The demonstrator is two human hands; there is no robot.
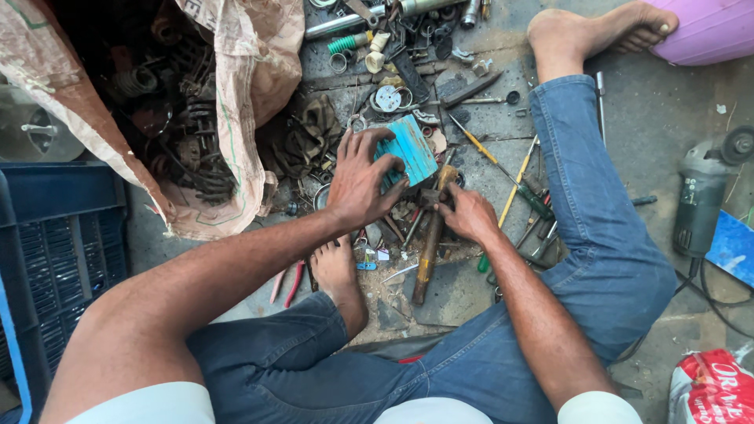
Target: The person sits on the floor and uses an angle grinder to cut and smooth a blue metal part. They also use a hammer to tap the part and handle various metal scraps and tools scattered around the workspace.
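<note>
My left hand (360, 182) grips a small teal ribbed block (410, 148) and holds it tilted above a heap of scrap metal parts on the floor. My right hand (465, 212) rests just right of it, fingers closed on a small dark metal piece at the head of a hammer (429, 250) with a worn wooden handle. The hammer lies on the floor between my legs, handle toward me. My bare left foot (336, 271) sits under my left forearm.
An open sack (243, 102) full of springs and metal parts lies at the upper left, a dark blue crate (55, 243) at left. Screwdrivers (503, 169), pliers (287, 284) and small parts litter the floor. An angle grinder (700, 196) lies at right, a red bag (711, 389) at lower right.
</note>
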